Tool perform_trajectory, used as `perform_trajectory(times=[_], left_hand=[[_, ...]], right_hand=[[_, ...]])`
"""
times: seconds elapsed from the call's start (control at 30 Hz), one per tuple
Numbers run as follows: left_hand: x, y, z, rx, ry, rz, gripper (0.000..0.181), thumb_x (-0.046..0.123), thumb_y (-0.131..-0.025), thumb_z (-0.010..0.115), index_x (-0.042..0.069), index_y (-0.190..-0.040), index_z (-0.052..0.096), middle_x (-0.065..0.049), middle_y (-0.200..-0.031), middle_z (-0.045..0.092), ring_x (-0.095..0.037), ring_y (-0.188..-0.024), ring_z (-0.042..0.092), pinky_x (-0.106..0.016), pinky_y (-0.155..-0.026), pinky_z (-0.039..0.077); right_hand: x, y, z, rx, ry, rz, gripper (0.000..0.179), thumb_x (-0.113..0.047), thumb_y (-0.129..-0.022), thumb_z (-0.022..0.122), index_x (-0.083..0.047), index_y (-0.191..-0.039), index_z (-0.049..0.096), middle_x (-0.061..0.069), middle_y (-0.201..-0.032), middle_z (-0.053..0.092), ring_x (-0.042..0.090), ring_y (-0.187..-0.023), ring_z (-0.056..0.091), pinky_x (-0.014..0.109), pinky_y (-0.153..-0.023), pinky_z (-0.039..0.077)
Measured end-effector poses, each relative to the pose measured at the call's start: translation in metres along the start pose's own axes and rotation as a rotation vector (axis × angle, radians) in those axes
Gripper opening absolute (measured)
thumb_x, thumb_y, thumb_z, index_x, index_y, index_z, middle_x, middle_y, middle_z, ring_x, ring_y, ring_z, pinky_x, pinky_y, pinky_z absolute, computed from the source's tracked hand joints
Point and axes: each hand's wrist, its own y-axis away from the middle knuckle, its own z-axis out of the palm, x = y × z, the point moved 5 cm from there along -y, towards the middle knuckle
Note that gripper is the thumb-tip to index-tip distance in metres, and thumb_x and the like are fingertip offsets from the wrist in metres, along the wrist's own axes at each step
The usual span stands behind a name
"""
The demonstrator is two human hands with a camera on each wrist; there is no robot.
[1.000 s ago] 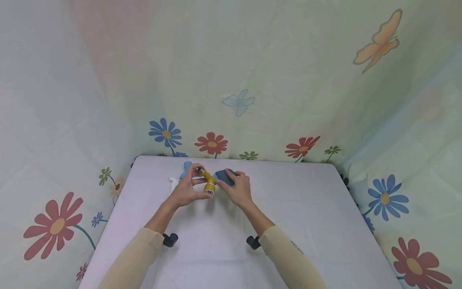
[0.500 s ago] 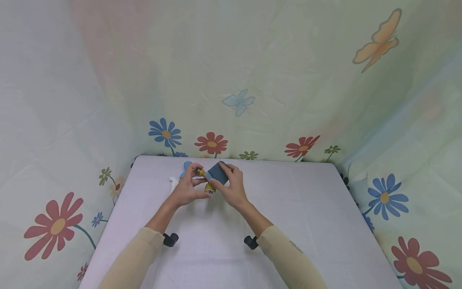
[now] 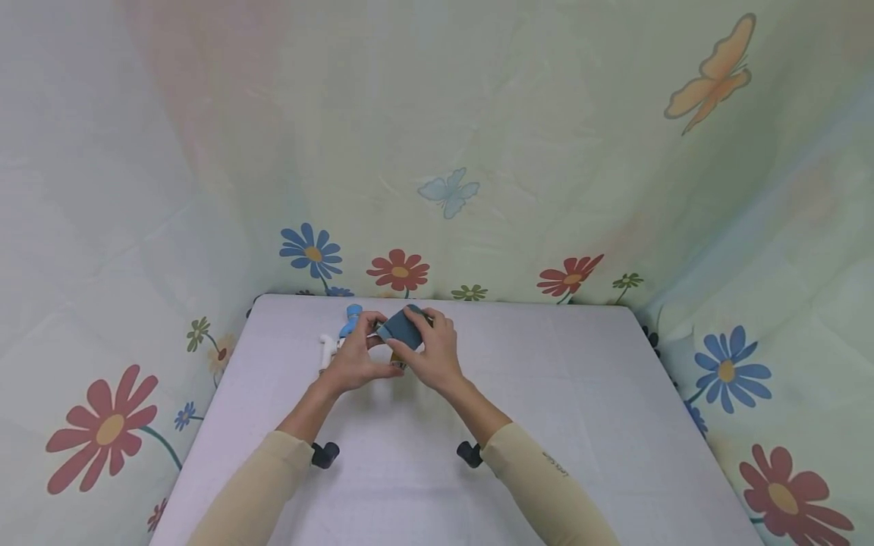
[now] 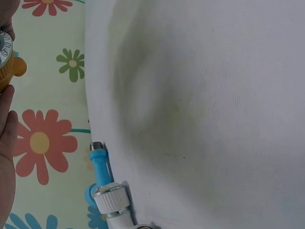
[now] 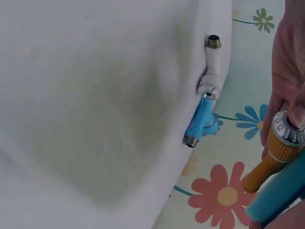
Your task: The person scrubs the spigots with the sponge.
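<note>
On the pale table (image 3: 580,425), at the far left, lies a blue-and-white fitting (image 5: 208,90), at about ten o'clock from the left hand (image 3: 358,362). This hand grips a yellow fitting (image 5: 282,151) between thumb and fingers, above the table. Toward two o'clock, a blue-grey pad (image 3: 404,329) partly covers the yellow fitting. At four o'clock from the pad, the right hand (image 3: 435,353) pinches it with thumb and fingers.

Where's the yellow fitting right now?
At the lower right of the right wrist view, the yellow fitting is held in the left grip, partly behind the teal item.
</note>
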Motion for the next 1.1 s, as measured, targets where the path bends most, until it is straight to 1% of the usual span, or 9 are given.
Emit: perform_trajectory(times=[0.1,0.23,0.4,0.6,0.77,0.83,0.9,1.0,1.1], left_hand=[[0.0,0.001,-0.001,0.017,-0.02,0.002,0.092,0.016,-0.074,0.096,0.016,-0.142,0.033,-0.015,-0.14,0.052,-0.039,-0.132,0.061,-0.065,-0.114,0.043],[-0.002,0.003,-0.003,0.044,-0.052,-0.006,0.094,0.014,-0.074,0.096,0.015,-0.143,0.032,-0.014,-0.139,0.051,-0.037,-0.132,0.062,-0.064,-0.117,0.041],[-0.003,0.003,-0.006,0.061,-0.049,-0.016,0.098,0.012,-0.072,0.097,0.012,-0.146,0.033,-0.014,-0.14,0.052,-0.035,-0.13,0.064,-0.063,-0.119,0.039],[-0.003,0.003,-0.009,0.059,-0.048,-0.047,0.099,0.016,-0.074,0.096,0.01,-0.15,0.033,-0.013,-0.141,0.055,-0.032,-0.131,0.064,-0.061,-0.121,0.036],[-0.003,0.003,-0.011,0.075,-0.072,-0.043,0.1,0.018,-0.074,0.096,0.008,-0.151,0.033,-0.013,-0.142,0.058,-0.033,-0.132,0.064,-0.064,-0.123,0.032],[-0.003,0.003,-0.012,0.081,-0.068,-0.038,0.1,0.017,-0.073,0.096,0.009,-0.151,0.033,-0.013,-0.143,0.058,-0.033,-0.134,0.062,-0.063,-0.123,0.032],[-0.002,0.003,-0.012,0.088,-0.062,-0.033,0.1,0.016,-0.073,0.097,0.011,-0.15,0.034,-0.013,-0.143,0.058,-0.034,-0.136,0.06,-0.059,-0.122,0.037],[-0.002,0.002,-0.013,0.09,-0.048,-0.022,0.1,0.015,-0.072,0.097,0.008,-0.15,0.033,-0.015,-0.142,0.059,-0.036,-0.138,0.058,-0.05,-0.117,0.045],[-0.002,0.002,-0.013,0.095,-0.048,-0.01,0.099,0.016,-0.073,0.096,0.007,-0.149,0.033,-0.014,-0.142,0.059,-0.035,-0.138,0.058,-0.046,-0.115,0.047]], right_hand=[[0.004,0.0,-0.001,0.003,0.025,0.038,0.07,-0.058,-0.093,0.069,-0.022,-0.151,0.055,0.019,-0.153,0.043,0.038,-0.129,0.04,0.051,-0.096,0.047],[0.012,0.0,-0.001,-0.004,0.057,0.103,0.071,-0.06,-0.092,0.069,-0.022,-0.15,0.056,0.019,-0.151,0.044,0.037,-0.129,0.041,0.053,-0.098,0.046],[0.023,-0.001,-0.001,-0.004,0.064,0.163,0.072,-0.061,-0.091,0.07,-0.022,-0.15,0.056,0.019,-0.152,0.045,0.039,-0.132,0.041,0.056,-0.101,0.045],[0.034,-0.002,-0.002,0.001,0.069,0.203,0.074,-0.063,-0.091,0.07,-0.023,-0.151,0.055,0.02,-0.152,0.045,0.04,-0.133,0.04,0.058,-0.102,0.045],[0.038,-0.001,-0.005,0.02,0.062,0.222,0.074,-0.063,-0.09,0.071,-0.023,-0.151,0.055,0.02,-0.151,0.045,0.04,-0.133,0.04,0.059,-0.102,0.045],[0.04,0.0,-0.006,0.02,0.061,0.23,0.074,-0.062,-0.09,0.071,-0.023,-0.151,0.055,0.02,-0.151,0.045,0.04,-0.133,0.04,0.059,-0.102,0.045],[0.04,0.0,-0.006,0.02,0.063,0.234,0.075,-0.062,-0.09,0.072,-0.023,-0.151,0.054,0.02,-0.152,0.045,0.04,-0.133,0.04,0.059,-0.102,0.045],[0.04,0.001,-0.007,0.022,0.057,0.232,0.076,-0.062,-0.09,0.072,-0.023,-0.152,0.054,0.02,-0.153,0.044,0.04,-0.134,0.039,0.059,-0.102,0.045],[0.039,0.001,-0.007,0.033,0.035,0.219,0.076,-0.061,-0.09,0.073,-0.023,-0.152,0.053,0.019,-0.154,0.042,0.039,-0.134,0.037,0.059,-0.102,0.045]])
